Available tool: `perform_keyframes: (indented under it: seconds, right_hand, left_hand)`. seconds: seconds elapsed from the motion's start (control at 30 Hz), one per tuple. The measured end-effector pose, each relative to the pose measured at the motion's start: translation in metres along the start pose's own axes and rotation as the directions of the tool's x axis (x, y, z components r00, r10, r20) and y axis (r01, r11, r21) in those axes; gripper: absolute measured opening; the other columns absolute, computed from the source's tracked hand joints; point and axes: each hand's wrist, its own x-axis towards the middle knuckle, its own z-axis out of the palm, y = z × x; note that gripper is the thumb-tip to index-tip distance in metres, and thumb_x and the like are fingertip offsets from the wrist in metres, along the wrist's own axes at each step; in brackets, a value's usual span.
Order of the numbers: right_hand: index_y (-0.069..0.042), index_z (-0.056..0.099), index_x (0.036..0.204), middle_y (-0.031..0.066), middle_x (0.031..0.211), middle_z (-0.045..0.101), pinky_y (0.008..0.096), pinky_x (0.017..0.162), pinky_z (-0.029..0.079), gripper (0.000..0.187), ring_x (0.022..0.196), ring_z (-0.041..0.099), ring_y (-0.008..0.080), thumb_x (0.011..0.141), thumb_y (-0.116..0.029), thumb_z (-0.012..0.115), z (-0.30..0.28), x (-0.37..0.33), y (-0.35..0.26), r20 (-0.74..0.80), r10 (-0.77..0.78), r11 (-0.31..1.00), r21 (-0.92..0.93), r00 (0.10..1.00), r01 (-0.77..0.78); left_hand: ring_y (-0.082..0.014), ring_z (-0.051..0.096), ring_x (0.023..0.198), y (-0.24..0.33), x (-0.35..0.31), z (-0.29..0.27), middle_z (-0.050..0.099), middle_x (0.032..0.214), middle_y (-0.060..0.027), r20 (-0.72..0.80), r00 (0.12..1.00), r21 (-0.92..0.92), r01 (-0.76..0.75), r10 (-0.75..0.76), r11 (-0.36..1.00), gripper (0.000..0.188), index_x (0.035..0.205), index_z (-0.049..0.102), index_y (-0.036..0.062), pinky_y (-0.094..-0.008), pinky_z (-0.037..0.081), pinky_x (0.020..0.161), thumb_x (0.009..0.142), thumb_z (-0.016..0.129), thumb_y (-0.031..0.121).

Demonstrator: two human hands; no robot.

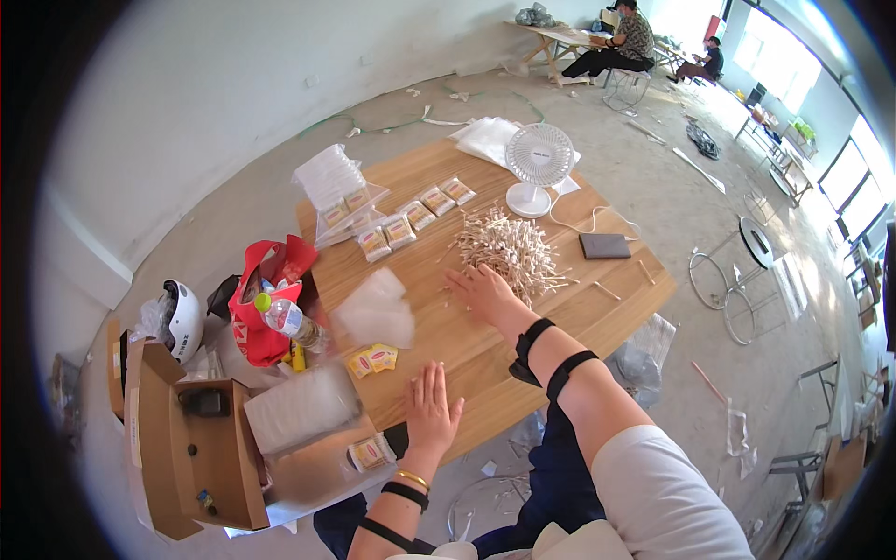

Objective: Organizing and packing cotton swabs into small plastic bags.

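A heap of thin cotton swabs [509,247] lies loose on the wooden table [579,322]. My right hand [483,294] reaches to the heap's near left edge with its fingers stretched out and nothing visibly gripped. By the table's near edge, my left hand [432,411] is flat with fingers extended, holding nothing. Just beyond it are small yellow-and-white cards [373,360]. Clear plastic bags [376,308] lie flat farther off. A row of filled small packets [420,215] with yellow labels runs across the far left of the table.
A white fan [539,159] stands at the back, with a dark power bank [605,245] to its right. Along the left are a red bag [266,322], a bottle [291,320], an open cardboard box [191,434] and stacked plastic bags [303,408]. Other people [630,42] sit far off.
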Motion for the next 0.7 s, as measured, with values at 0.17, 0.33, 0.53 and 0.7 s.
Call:
perform_keyframes:
  seconds: [0.17,0.33,0.53,0.7]
  right_hand:
    - [-0.013,0.063,0.128,-0.0007,0.126,0.064,0.0355,0.102,0.041,0.041,0.124,0.054,0.0193,0.089,-0.025,0.067,-0.004,0.013,0.032,-0.152,-0.025,0.999,0.036,0.988,0.031]
    - [-0.011,0.065,0.099,0.0029,0.101,0.063,0.0376,0.094,0.046,0.018,0.107,0.06,0.0229,0.083,-0.018,0.068,0.002,-0.013,0.009,-0.29,-0.033,0.964,0.243,0.957,0.107]
    - [-0.009,0.064,0.091,0.0063,0.096,0.062,0.0388,0.09,0.048,0.013,0.102,0.061,0.0261,0.079,-0.012,0.067,-0.028,-0.049,-0.061,-0.333,-0.038,0.85,0.484,0.942,0.205]
    - [-0.008,0.067,0.101,0.0072,0.107,0.062,0.0409,0.096,0.046,0.025,0.113,0.056,0.0276,0.077,-0.014,0.07,-0.042,-0.078,-0.098,-0.294,0.053,0.689,0.703,0.954,0.178]
  left_hand:
    - [-0.0349,0.029,0.151,0.018,-0.004,-0.007,0.035,0.162,-0.0143,0.057,0.976,0.065,-0.214,0.21,0.975,0.074,0.157,0.031,0.003,-0.0562,0.017,0.125,0.098,0.057,0.04]
    - [-0.0359,0.03,0.151,0.017,-0.023,-0.005,0.035,0.161,-0.0182,0.039,0.98,-0.118,-0.189,0.195,0.975,0.073,0.156,0.031,0.0012,-0.053,0.022,0.125,0.098,0.059,0.035]
    - [-0.0409,0.028,0.15,0.021,-0.038,-0.008,0.03,0.161,-0.0249,0.043,0.986,-0.147,-0.152,0.16,0.977,0.076,0.154,0.03,-0.0051,-0.0524,0.023,0.124,0.096,0.062,0.03]
    - [-0.0426,0.021,0.153,0.027,-0.034,-0.005,0.024,0.163,-0.0257,-0.084,0.995,-0.005,-0.049,0.048,0.999,0.082,0.156,0.025,-0.0071,-0.0565,0.017,0.124,0.096,0.062,0.035]
